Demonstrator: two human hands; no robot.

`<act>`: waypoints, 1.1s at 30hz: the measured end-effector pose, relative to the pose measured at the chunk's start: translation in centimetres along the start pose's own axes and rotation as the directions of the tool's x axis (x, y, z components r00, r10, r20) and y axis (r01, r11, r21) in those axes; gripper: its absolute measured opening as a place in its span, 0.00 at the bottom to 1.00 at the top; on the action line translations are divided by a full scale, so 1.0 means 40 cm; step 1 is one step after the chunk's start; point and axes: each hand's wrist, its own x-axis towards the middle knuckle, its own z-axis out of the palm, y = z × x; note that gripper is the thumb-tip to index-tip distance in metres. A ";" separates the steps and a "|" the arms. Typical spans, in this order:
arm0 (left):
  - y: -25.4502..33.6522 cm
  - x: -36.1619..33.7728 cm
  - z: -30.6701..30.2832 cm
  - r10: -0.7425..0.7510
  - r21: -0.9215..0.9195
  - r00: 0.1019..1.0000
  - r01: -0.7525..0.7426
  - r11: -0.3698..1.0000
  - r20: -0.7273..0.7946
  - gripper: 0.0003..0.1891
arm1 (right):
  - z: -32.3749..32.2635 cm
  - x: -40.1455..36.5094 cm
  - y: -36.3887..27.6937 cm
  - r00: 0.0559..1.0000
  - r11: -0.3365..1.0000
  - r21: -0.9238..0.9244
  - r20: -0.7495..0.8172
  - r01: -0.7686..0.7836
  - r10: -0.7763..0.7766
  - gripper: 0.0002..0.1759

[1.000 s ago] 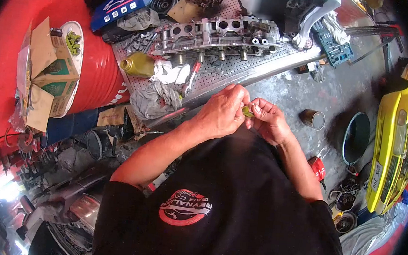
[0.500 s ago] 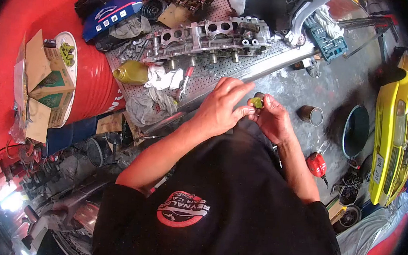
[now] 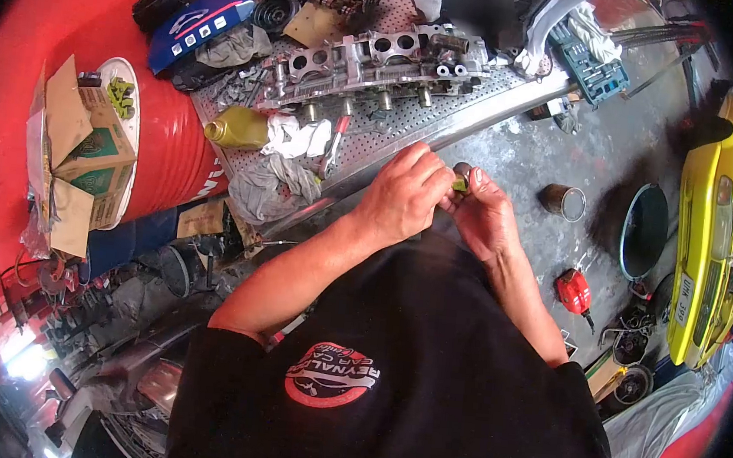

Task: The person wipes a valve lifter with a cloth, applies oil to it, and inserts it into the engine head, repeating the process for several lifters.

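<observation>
Your left hand (image 3: 404,199) and right hand (image 3: 483,215) meet in front of your chest, and the fingertips of both pinch a small green part (image 3: 459,184) between them. Just beyond them runs the edge of the perforated bench (image 3: 419,122), where an aluminium engine casting (image 3: 373,59), a yellow bottle (image 3: 240,128) and grey rags (image 3: 270,187) lie. A tin can (image 3: 563,203) stands on the floor to your right, with a yellow car (image 3: 707,224) farther right.
</observation>
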 end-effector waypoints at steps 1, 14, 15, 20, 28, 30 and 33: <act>0.004 -0.005 0.002 0.005 0.007 1.000 -0.005 1.000 -0.002 0.10 | 0.014 0.001 0.007 0.999 0.999 0.032 -0.053 0.008 -0.006 0.15; 0.024 -0.014 -0.019 0.004 0.094 1.000 -0.002 0.996 -0.020 0.09 | 0.020 0.010 0.007 0.983 0.988 -0.086 -0.140 -0.130 0.117 0.07; 0.023 -0.017 -0.026 0.014 0.113 1.000 -0.016 0.993 0.013 0.08 | 0.021 0.012 0.008 0.980 0.986 -0.101 -0.162 -0.136 0.119 0.05; 0.041 -0.020 -0.049 0.032 0.205 0.982 -0.070 0.976 0.184 0.07 | 0.018 0.050 0.005 0.963 0.988 -0.023 -0.231 -0.150 0.141 0.04; 0.063 -0.047 -0.001 -0.030 0.170 0.998 0.019 0.985 0.063 0.07 | 0.055 0.065 0.019 0.944 0.998 0.054 -0.327 -0.031 0.047 0.07; 0.071 -0.061 0.004 -0.037 0.136 0.997 0.028 0.990 0.066 0.07 | 0.033 0.077 0.021 0.938 0.996 0.071 -0.339 -0.060 0.080 0.08; 0.098 -0.068 -0.006 -0.057 0.094 0.995 0.050 0.994 0.076 0.07 | -0.006 0.105 0.016 0.911 0.995 0.087 -0.404 -0.050 0.081 0.08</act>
